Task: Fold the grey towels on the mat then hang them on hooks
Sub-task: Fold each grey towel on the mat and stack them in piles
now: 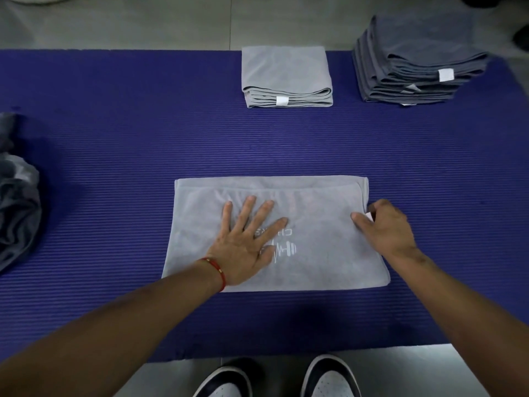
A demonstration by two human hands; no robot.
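Left hand (243, 247) lies spread flat on the towel (317, 236), fingers straight. Right hand (386, 224) pinches a white tag (369, 216) at the towel's right edge, on the mat (114, 196)

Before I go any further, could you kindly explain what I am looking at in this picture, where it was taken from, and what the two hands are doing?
There is no machine here: a person works with bare hands, and the single picture comes from a camera worn on the head, looking forward and down. That is why both forearms and the shoes show at the bottom.

On the ribbed purple mat lies a partly folded light grey towel with a white printed logo. The left hand rests flat on it with fingers spread. The right hand pinches the towel's right edge, by a small white tag.

Further back sit a neatly folded light grey towel and, to its right, a stack of folded dark grey towels. At the left edge lies a crumpled heap of grey towels, not yet folded.
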